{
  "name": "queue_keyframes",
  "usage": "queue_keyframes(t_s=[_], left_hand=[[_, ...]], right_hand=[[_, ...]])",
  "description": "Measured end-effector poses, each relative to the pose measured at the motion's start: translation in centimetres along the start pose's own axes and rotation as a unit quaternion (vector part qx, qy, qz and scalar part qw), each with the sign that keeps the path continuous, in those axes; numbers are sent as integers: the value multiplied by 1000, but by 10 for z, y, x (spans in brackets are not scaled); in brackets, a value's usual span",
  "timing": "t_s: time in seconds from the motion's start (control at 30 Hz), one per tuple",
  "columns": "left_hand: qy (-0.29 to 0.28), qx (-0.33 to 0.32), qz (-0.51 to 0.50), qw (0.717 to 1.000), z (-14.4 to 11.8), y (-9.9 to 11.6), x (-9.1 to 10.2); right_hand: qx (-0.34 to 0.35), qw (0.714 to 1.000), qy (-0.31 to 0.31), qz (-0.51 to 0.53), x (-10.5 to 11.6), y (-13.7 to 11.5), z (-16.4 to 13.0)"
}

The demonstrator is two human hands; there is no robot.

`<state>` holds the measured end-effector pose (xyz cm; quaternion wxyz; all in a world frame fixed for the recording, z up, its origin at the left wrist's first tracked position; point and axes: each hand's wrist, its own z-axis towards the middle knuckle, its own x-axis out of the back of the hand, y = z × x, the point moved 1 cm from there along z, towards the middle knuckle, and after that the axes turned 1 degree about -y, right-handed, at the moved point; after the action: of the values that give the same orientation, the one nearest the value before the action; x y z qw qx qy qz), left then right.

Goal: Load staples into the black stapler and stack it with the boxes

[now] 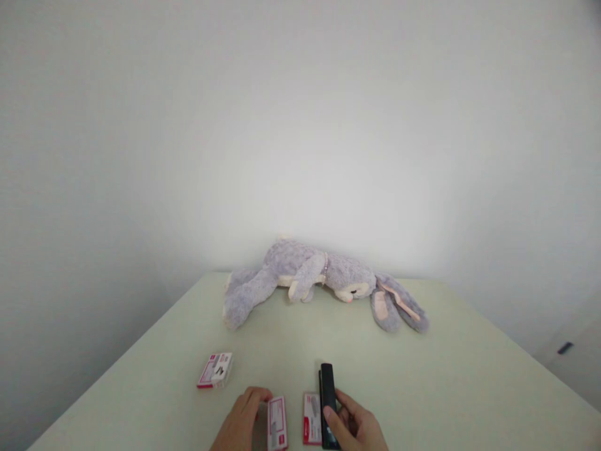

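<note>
My right hand (355, 427) is closed around a black stapler (327, 396), with the thumb on its top. The stapler points away from me. Just left of it, and partly behind it, lies a red-and-white staple box (311, 418). Near the front edge of the view, my left hand (240, 421) curls at the left side of another white staple box (277, 423) with pink edging. Its fingertips meet that box's far left corner; the thumb is hard to make out. A third staple box (216, 369), printed with a small dark stapler picture, lies farther left.
Along the table's back edge, a grey plush rabbit (300, 269) lies on its side against the wall (300, 125), ears toward the right. The pale green table (399, 369) narrows toward the wall. A small dark object (566, 347) shows beyond its right edge.
</note>
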<state>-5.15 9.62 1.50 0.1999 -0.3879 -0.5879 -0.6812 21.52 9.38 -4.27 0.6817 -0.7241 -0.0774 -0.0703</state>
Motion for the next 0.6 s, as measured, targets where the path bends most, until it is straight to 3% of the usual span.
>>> queue_keyframes(t_s=[0.1, 0.23, 0.33, 0.6], left_hand=[[-19, -41, -13, 999, 17, 30, -11], [-89, -73, 16, 993, 35, 56, -18], [-104, -94, 30, 990, 43, 61, -19], [-80, -85, 18, 993, 42, 61, -36]], right_hand=[[0, 1000, 14, -8, -2, 2, 0], [-2, 1000, 22, -9, -5, 2, -2], [-7, 1000, 19, -3, -7, 0, -4], [18, 1000, -2, -10, -1, -3, -7]])
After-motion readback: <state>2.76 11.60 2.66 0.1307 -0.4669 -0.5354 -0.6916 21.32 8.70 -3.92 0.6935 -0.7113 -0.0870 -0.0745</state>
